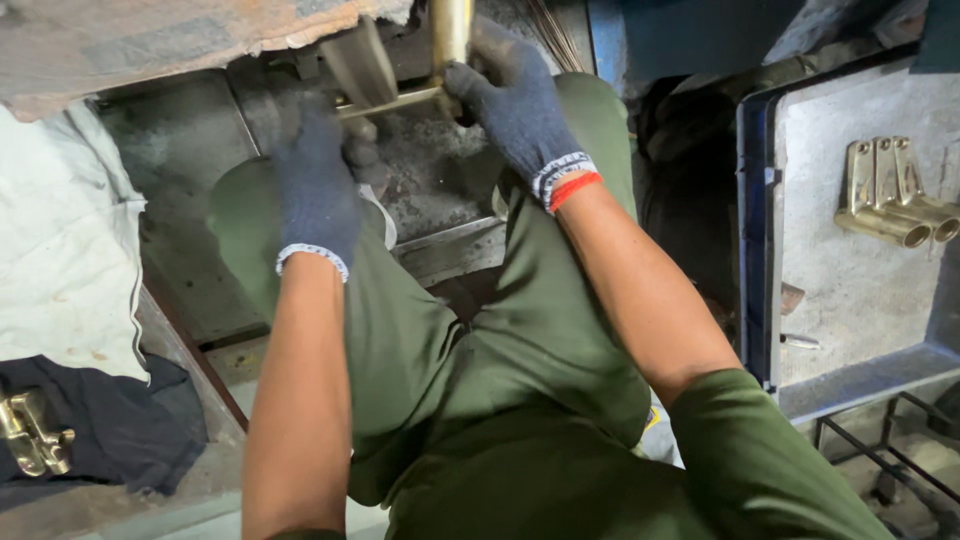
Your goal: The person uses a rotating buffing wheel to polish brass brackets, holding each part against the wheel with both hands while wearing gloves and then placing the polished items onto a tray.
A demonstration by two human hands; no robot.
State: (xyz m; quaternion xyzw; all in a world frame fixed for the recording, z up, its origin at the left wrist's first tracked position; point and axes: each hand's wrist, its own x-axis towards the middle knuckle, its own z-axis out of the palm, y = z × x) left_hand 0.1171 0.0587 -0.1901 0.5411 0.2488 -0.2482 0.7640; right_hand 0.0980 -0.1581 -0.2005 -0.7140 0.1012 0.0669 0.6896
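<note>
Both my hands wear dark blue knit gloves. My right hand [512, 105] is closed around a brass part [449, 35] with a thin brass rod [390, 102] sticking out to the left, held up near the top of the view. My left hand [318, 190] is blurred and grips the left end of that same part, next to a grey metal piece [360, 62]. My knees in green trousers [520, 330] sit under both arms.
A blue tray [760, 250] at the right holds three brass fittings [890, 195]. At the lower left, a brass piece [35, 435] lies on dark cloth [130, 425], with white cloth [65, 250] above it. A rusty slab [150, 40] overhangs the top left.
</note>
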